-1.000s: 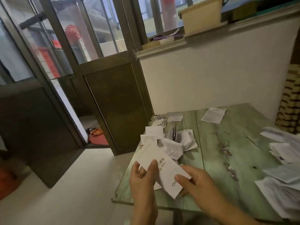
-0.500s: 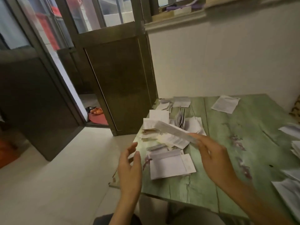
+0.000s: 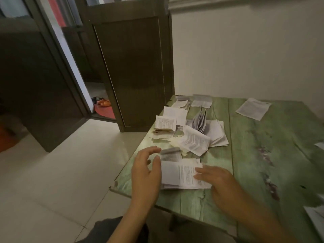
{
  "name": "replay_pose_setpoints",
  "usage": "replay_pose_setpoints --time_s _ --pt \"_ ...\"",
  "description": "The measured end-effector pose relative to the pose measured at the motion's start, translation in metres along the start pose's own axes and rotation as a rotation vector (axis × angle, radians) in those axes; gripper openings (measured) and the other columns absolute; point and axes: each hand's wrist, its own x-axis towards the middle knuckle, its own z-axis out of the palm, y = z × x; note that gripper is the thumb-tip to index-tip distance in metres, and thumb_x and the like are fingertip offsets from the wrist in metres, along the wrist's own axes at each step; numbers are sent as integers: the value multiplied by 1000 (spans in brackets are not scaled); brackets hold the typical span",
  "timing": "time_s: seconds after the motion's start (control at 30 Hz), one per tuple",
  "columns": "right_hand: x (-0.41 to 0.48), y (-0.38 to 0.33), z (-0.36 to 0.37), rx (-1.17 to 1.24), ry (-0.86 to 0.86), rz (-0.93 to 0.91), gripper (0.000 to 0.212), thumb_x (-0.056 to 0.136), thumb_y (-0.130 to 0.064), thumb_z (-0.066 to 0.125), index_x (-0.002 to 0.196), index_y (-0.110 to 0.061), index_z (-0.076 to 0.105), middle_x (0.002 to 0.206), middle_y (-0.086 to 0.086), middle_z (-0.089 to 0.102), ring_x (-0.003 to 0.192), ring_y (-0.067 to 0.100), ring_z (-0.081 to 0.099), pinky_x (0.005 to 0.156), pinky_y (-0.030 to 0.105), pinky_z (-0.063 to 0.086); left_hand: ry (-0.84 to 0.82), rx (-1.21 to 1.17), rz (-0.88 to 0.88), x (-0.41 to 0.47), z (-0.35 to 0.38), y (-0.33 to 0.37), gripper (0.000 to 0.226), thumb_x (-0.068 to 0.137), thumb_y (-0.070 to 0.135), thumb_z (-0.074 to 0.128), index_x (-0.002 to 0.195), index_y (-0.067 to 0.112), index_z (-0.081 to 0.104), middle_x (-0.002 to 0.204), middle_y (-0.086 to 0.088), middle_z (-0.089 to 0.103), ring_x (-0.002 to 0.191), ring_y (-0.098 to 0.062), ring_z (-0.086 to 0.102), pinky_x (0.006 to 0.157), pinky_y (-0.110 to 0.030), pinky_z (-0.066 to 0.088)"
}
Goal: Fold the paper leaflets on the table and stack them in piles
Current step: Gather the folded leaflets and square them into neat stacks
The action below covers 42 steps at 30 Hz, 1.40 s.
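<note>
The pale tiled floor [image 3: 61, 172] fills my left side and the plain white wall [image 3: 245, 58] rises behind the table. A dark brown panelled door [image 3: 133, 72] stands ajar by the table's far left corner.

The green wood-grain table [image 3: 254, 163] stretches ahead of me and off to my right. On its left part lies a loose heap of white printed paper leaflets [image 3: 194, 142], some folded flat, some fanned upright, overlapping without order. At the heap's left edge sits 1 tight pile of small folded leaflets [image 3: 164, 125].

Nearest to me, by the table's front left edge, lies the flat stack of folded white leaflets [image 3: 180, 174], between my 2 hands. My left hand [image 3: 146, 174] stands on edge at the stack's left side, fingers loosely spread and gripping nothing, thumb at the paper's edge. My right hand [image 3: 220, 181] lies palm down on the stack's right part, its straight fingers [image 3: 201, 171] resting flat on the top leaflet, not curled round it.

1 unfolded white sheet [image 3: 252, 108] lies alone at the far side, well apart from the heap. More white sheets [image 3: 317, 218] poke in at the right edge.

Beyond the door, orange slippers [image 3: 103, 103] rest beside a red mat [image 3: 105, 112].
</note>
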Motion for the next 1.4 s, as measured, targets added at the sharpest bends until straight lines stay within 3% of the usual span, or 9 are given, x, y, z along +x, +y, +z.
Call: replay_pose_setpoints --time_s 0.13,0.27,0.47,0.67,0.9,1.07,1.17,1.27,1.4 --pt "2 -8 -17 -14 -44 40 58 50 1 49 98 -20 73 105 -1 71 99 22 67 86 36 45 -119 53 67 -1 19 3 27 93 13 51 94 40 54 101 28 50 98 18 45 82 -9 39" --pt "5 -22 -74 -49 -128 73 55 84 -14 30 134 -28 48 139 -12 43 130 3 34 101 10 9 -216 86 154 7 43 20 20 94 15 50 103 32 56 102 26 50 97 14 45 82 -5 37" --pt "50 40 -151 -232 -464 456 40 97 -24 41 137 -25 42 144 -2 41 126 14 42 99 22 34 -397 -12 168 33 86 54 20 95 19 48 99 37 55 111 16 56 107 -2 51 96 -28 46" --pt "108 176 -101 -202 -252 657 50 94 -15 46 142 -5 33 147 15 36 131 29 40 101 30 33 -426 -139 130 53 99 60 19 95 19 48 97 34 59 113 11 58 105 -2 53 78 -12 45" --pt "135 245 -59 -268 -132 846 74 95 -49 41 150 -9 10 156 15 12 141 32 21 112 37 24 -360 -222 96 77 97 54 20 94 16 49 92 32 62 105 14 61 99 2 54 77 -9 43" --pt "145 246 -58 -416 -74 802 55 94 -52 41 135 -15 44 135 13 50 116 30 51 92 35 39 -365 -248 74 80 92 49 22 93 13 49 92 31 62 103 14 61 98 2 55 80 -10 45" --pt "138 237 -53 -504 2 667 28 98 -19 45 106 1 63 107 20 62 96 32 59 68 27 34 -375 -225 72 74 93 47 22 93 14 50 91 33 62 102 15 60 98 2 55 82 -14 47" --pt "126 229 -51 -553 -27 492 5 79 15 59 78 11 63 79 29 62 71 37 64 59 30 42 -364 -232 49 63 93 45 22 93 13 51 90 32 63 98 17 61 95 2 56 81 -14 47" --pt "117 194 -85 -258 32 603 22 97 -15 45 99 1 61 101 19 57 97 33 58 63 25 24 -366 -330 19 47 86 41 16 92 20 54 87 29 67 89 17 66 90 0 60 80 -19 50"
